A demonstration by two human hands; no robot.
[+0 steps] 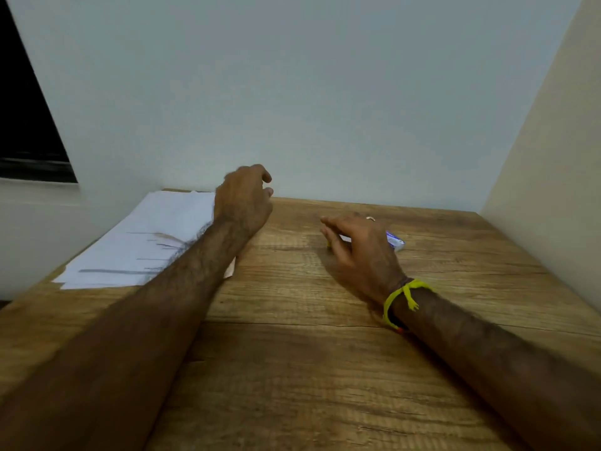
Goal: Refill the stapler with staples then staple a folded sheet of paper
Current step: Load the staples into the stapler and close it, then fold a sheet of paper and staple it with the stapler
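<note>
both hands show loosely curled fingers; the staple box print is too blurred to read.

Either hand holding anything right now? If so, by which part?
Left hand is empty, curled above the far edge of the paper. Right hand covers a small white-and-blue box; whether it grips it cannot be told.

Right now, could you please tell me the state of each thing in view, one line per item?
Paper stack: lying flat at the table's far left, partly under the left forearm.
Small box: on the table, mostly hidden behind the right hand.
Left hand: raised by the wall, fingers curled, grip unclear.
Right hand: fingers spread, over the box.
Table: bare wood nearer the camera.
</note>
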